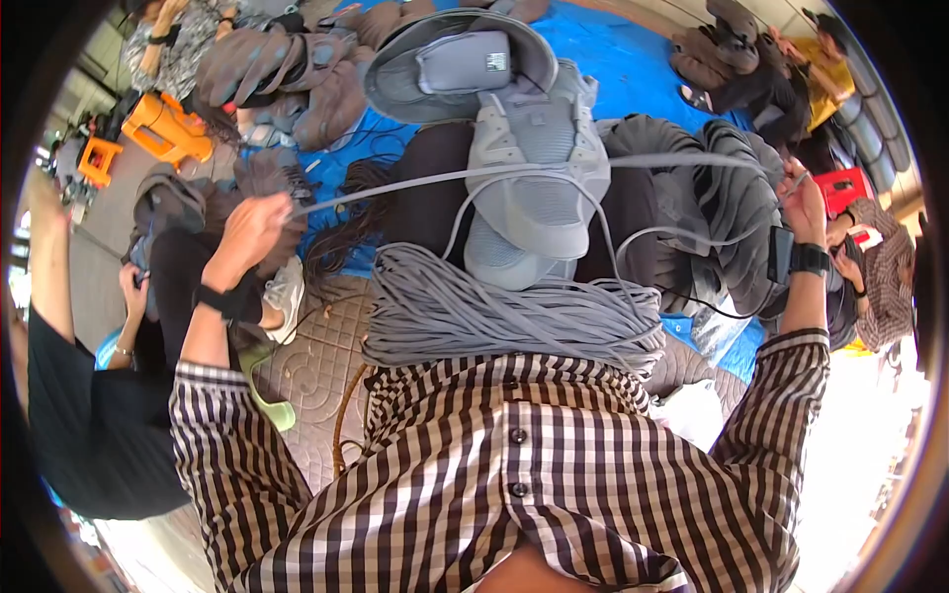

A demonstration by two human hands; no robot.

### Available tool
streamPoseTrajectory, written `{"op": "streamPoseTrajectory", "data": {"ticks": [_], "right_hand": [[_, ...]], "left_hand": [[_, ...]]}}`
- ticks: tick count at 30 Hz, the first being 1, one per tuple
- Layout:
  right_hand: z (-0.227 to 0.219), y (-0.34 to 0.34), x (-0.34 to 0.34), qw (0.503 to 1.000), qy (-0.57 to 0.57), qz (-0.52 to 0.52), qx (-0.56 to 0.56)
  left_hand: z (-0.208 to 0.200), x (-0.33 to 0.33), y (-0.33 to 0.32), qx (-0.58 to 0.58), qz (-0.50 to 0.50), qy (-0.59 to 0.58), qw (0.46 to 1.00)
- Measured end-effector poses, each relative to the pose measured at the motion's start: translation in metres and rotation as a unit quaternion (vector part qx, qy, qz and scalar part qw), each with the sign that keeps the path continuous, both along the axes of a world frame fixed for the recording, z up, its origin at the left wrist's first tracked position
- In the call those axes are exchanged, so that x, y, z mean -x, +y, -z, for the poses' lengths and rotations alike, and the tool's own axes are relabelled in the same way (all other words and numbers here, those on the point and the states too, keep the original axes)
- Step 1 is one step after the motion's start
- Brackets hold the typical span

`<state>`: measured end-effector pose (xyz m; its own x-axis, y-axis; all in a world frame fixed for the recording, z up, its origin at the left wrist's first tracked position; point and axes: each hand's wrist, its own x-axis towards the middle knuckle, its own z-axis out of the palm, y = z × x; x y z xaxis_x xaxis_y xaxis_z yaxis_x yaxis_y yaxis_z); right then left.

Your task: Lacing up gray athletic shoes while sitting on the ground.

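Note:
A light grey shoelace [395,185] is stretched nearly level across the view, passing over a grey sneaker [539,203]. My left hand [255,235] is closed on the lace at its left end. Off to the right, my right hand [804,206] pinches the lace by its other side, and a slack loop hangs below it. The sneaker rests between my knees, toe toward me, on top of another grey shoe [504,269]; an upturned shoe opening with a grey insole [463,64] lies beyond. Across my lap spreads a thick bundle of grey laces [504,311].
Heaps of dark shoes lie to the right [736,203] and far left [287,79]. A blue tarp [633,59] covers ground ahead. Orange stools [166,128] stand at far left. Other people sit on both sides, one in black clothing [99,425] close by on my left.

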<state>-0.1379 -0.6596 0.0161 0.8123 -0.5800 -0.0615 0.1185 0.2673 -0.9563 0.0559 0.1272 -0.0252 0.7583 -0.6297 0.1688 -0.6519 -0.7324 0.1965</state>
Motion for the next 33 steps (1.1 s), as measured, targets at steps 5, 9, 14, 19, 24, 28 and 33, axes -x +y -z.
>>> {"op": "streamPoseTrajectory", "data": {"ticks": [5,9,14,19,24,28,33], "right_hand": [[0.025,0.009,0.0,0.999,0.041,0.012,0.033],[0.008,0.057,-0.006,0.951,0.175,-0.055,0.249],[0.016,0.088,0.004,0.75,0.166,-0.112,0.63],[-0.003,0.252,-0.011,0.825,0.067,-0.172,0.534],[0.032,0.308,0.01,0.773,0.134,-0.24,0.572],[0.043,0.297,0.021,0.867,0.101,-0.241,0.424],[0.018,0.309,0.044,0.836,0.067,-0.344,0.423]], "left_hand": [[0.037,-0.024,0.077,-0.112,-0.195,0.045,0.973],[0.056,-0.032,0.08,-0.195,-0.276,-0.002,0.941],[0.017,-0.004,-0.084,0.175,-0.007,0.005,0.984],[-0.014,0.085,-0.179,0.199,0.091,0.177,0.96],[-0.009,0.084,-0.186,0.232,0.063,0.256,0.936],[-0.037,0.107,-0.168,0.265,0.166,0.147,0.938],[-0.039,0.148,-0.169,0.132,0.376,0.111,0.91]]}}
